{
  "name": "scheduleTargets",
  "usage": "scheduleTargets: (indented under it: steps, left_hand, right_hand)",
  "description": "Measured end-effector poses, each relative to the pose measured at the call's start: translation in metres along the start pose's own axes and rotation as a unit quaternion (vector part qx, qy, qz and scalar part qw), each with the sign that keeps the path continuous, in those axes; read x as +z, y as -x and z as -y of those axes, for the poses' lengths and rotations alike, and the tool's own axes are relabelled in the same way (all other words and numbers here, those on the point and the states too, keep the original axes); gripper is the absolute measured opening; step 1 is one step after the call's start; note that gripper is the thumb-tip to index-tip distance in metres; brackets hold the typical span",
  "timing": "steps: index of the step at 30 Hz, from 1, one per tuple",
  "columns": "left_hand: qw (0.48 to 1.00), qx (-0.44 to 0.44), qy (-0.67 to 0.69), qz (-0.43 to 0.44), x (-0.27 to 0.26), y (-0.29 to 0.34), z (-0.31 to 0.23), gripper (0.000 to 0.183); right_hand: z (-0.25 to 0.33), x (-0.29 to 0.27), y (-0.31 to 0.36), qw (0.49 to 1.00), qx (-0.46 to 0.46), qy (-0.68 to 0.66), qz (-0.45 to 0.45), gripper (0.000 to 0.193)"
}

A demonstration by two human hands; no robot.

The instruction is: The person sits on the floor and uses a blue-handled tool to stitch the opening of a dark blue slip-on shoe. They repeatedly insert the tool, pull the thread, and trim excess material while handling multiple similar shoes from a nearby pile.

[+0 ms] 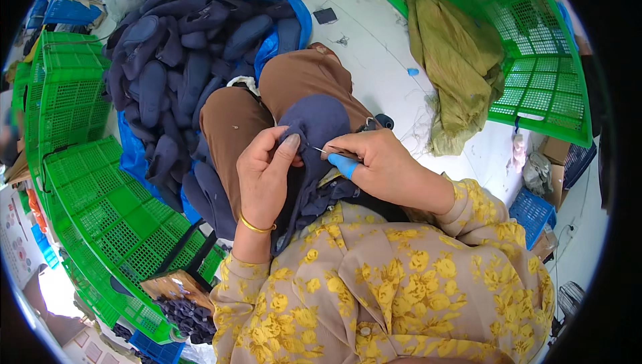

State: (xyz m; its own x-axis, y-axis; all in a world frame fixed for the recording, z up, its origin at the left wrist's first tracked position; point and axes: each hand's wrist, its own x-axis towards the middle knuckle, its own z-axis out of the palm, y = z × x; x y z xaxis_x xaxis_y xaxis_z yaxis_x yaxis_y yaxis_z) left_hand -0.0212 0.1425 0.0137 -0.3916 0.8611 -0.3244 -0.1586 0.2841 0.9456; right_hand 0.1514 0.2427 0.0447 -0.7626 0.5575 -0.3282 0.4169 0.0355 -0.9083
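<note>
On my lap lies a navy fabric slipper, its rounded sole part resting against my right thigh. My left hand is closed, thumb and fingertips pinching the slipper's edge. Just to the right, my right hand grips a thin pointed metal tool; a dark part of it shows under the fingers, and its exact kind is unclear. The tool's tip reaches the fabric beside my left thumb. A blue cover wraps one digit of my right hand. More crumpled navy cloth hangs below the hands.
Many navy slippers are heaped on a blue sheet at the far left. Green crates line the left side. Another green crate stands at right, beside an olive cloth. Thread scraps litter the white floor.
</note>
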Motion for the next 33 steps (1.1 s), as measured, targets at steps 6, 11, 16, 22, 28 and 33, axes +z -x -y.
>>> scheduleTargets:
  steps: [6, 11, 16, 22, 28, 33]
  left_hand:
    - [1.0, 0.006, -0.008, -0.004, 0.0, 0.0, 0.001, 0.016]
    - [1.0, 0.001, -0.024, 0.006, -0.002, 0.001, 0.001, 0.017]
    - [0.999, -0.018, 0.028, 0.003, -0.001, 0.001, 0.0, 0.016]
    - [0.999, -0.027, 0.028, 0.01, -0.002, 0.0, 0.0, 0.016]
    - [0.998, -0.054, 0.045, 0.006, -0.001, -0.001, -0.001, 0.016]
    - [0.992, -0.084, 0.089, 0.01, -0.006, 0.0, 0.0, 0.017]
  right_hand:
    - [0.0, -0.005, -0.005, 0.997, -0.035, 0.059, 0.032, 0.02]
    - [-0.006, 0.002, -0.01, 0.996, -0.047, 0.075, 0.011, 0.027]
    - [-0.011, 0.005, -0.005, 0.998, -0.037, 0.059, -0.001, 0.03]
    - [-0.021, 0.013, -0.005, 0.994, -0.078, 0.066, -0.033, 0.034]
    - [-0.029, 0.02, -0.006, 0.99, -0.104, 0.082, -0.057, 0.039]
    - [-0.029, 0.018, -0.002, 0.99, -0.093, 0.094, -0.051, 0.037]
